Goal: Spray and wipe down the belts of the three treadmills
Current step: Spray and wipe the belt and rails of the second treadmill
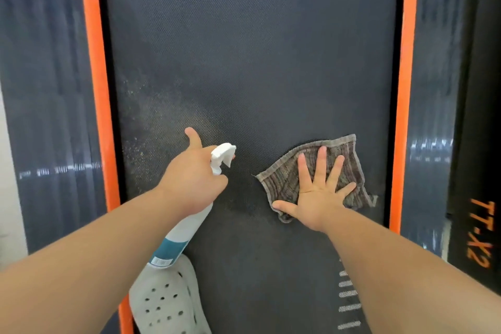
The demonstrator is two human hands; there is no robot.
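- At far left, one orange side rail [95, 62] borders the dark textured treadmill belt [252, 49]; fine droplets speckle the belt beside it.
- One left hand [189, 182] grips the neck of one white spray bottle with a teal label [184, 233]; its trigger is mostly hidden.
- One white perforated clog [165, 301] is cut off below.
- One striped grey-brown cloth [284, 179] lies on the belt under the flat, spread right hand [317, 198].
- A second orange side rail [406, 62] and orange "TT-X2" lettering [482, 236] sit rightmost.
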